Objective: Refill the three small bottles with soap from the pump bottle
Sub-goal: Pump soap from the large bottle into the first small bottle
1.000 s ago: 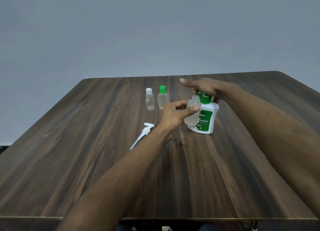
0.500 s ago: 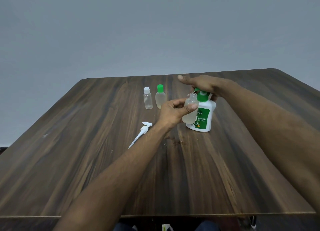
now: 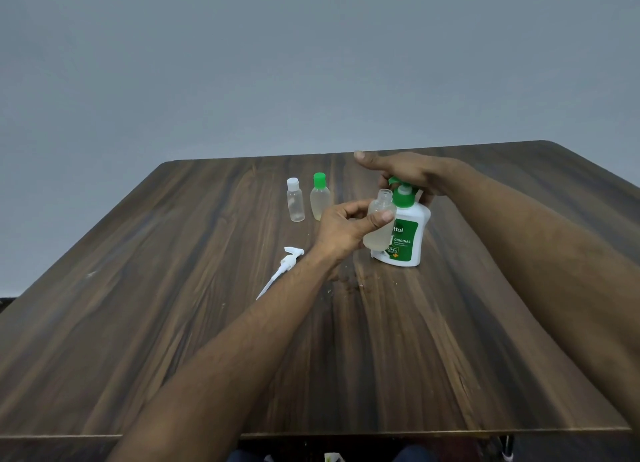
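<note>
My left hand [image 3: 349, 226] grips an uncapped small clear bottle [image 3: 380, 224], partly filled with pale soap, its mouth just under the green spout. The white pump bottle [image 3: 407, 235] with a green label stands on the table right behind it. My right hand [image 3: 407, 174] rests on top of its green pump head [image 3: 403, 193], fingers curled down over it, thumb stretched out left. Two more small bottles stand further left: one with a white cap [image 3: 295, 200] and one with a green cap [image 3: 319, 197].
A loose white spray pump with a long tube [image 3: 282, 271] lies on the dark wooden table [image 3: 173, 323], left of my left forearm. Small drops or specks mark the wood below my left wrist. A grey wall rises behind the table.
The small bottle has stayed at the spout with both hands in place; the pump head looks slightly higher under my right hand. The view has shifted a little.
</note>
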`<state>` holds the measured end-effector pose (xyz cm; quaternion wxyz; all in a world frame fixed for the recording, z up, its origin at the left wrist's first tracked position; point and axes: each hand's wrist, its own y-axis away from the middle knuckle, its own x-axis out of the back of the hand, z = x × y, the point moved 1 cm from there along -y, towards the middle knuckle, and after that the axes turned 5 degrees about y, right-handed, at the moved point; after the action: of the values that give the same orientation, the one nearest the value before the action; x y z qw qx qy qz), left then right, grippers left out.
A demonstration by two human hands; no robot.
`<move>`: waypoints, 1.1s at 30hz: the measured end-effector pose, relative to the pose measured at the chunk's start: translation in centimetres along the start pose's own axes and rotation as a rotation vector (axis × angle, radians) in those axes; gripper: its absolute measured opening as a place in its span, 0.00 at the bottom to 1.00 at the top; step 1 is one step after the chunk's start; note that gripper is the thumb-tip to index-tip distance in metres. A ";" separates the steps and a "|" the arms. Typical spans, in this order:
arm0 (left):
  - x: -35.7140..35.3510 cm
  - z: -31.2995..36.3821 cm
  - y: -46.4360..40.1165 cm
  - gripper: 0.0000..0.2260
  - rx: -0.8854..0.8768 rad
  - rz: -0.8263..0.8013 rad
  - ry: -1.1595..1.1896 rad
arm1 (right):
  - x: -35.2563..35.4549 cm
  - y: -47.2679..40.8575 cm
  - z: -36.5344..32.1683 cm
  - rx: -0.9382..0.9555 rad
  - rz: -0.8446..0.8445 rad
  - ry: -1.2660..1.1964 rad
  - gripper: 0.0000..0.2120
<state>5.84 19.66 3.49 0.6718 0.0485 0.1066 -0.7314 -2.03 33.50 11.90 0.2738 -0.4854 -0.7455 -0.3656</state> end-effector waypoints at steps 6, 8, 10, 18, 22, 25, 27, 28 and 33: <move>0.1 -0.1 0.0 0.12 -0.007 0.005 -0.008 | -0.6 -0.8 0.5 0.003 0.076 0.033 0.41; 0.1 0.0 0.0 0.11 -0.006 0.006 -0.006 | -0.7 -0.7 0.4 0.010 0.077 0.035 0.41; 0.0 0.0 0.1 0.10 -0.006 0.001 0.004 | -0.5 -0.4 0.3 0.010 0.059 0.018 0.41; 0.1 -0.1 0.1 0.10 -0.010 -0.005 0.014 | 0.0 -0.3 0.2 -0.005 0.013 -0.016 0.44; 0.2 0.2 0.0 0.09 -0.006 -0.002 -0.005 | -0.5 -0.7 0.4 0.005 0.085 0.021 0.40; 0.2 0.2 0.1 0.11 -0.006 0.005 -0.010 | -0.6 -0.4 0.2 0.003 0.097 0.028 0.44; 0.0 0.2 0.4 0.11 -0.010 0.011 -0.011 | -0.3 0.0 0.1 0.006 0.079 0.008 0.46; 0.0 0.2 0.5 0.10 -0.012 0.013 -0.011 | -0.2 0.2 0.0 0.008 0.067 -0.001 0.45; 0.8 0.3 1.8 0.07 -0.025 0.033 0.002 | 0.0 0.7 -0.5 0.079 0.382 0.036 0.40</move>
<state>7.54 18.73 3.45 0.6843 0.0426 0.1154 -0.7188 -1.31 33.31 12.35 0.3702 -0.6002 -0.6487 -0.2860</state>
